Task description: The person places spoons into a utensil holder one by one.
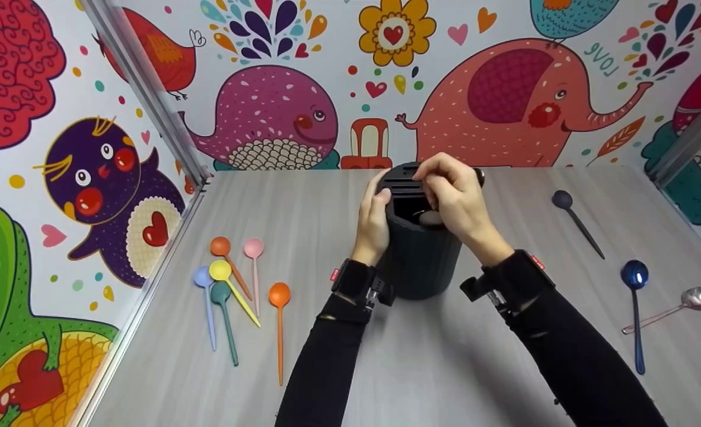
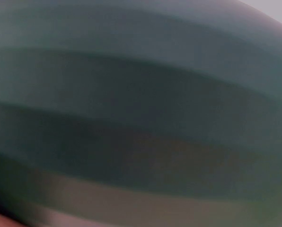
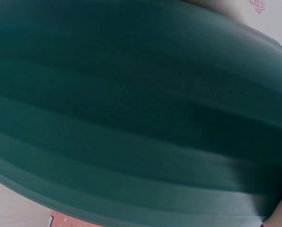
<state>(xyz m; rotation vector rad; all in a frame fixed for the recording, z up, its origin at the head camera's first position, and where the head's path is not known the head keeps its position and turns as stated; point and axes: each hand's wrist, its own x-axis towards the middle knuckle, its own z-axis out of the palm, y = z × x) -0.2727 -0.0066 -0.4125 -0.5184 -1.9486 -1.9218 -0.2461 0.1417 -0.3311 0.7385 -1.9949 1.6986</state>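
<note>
A dark green ribbed utensil holder (image 1: 424, 261) with a slotted black top (image 1: 402, 181) stands upright at the table's middle. My left hand (image 1: 372, 222) grips its left side, thumb at the rim. Above its front opening is my right hand (image 1: 460, 198), fingers curled, thumb and forefinger together near the slots; whatever lies between them is hidden. Just under this hand, a greyish rounded thing (image 1: 430, 218) shows in the opening, too covered to name. Behind the right hand pokes out a small black rounded end (image 1: 480, 176). Both wrist views are filled by the ribbed wall (image 2: 141, 94).
Left of the holder lie several coloured spoons, among them an orange spoon (image 1: 279, 295), a yellow spoon (image 1: 220, 270) and a pink spoon (image 1: 254, 248). To the right lie a black spoon (image 1: 562, 199), a blue spoon (image 1: 634, 274) and a silver spoon (image 1: 699, 298). Patterned walls enclose the table.
</note>
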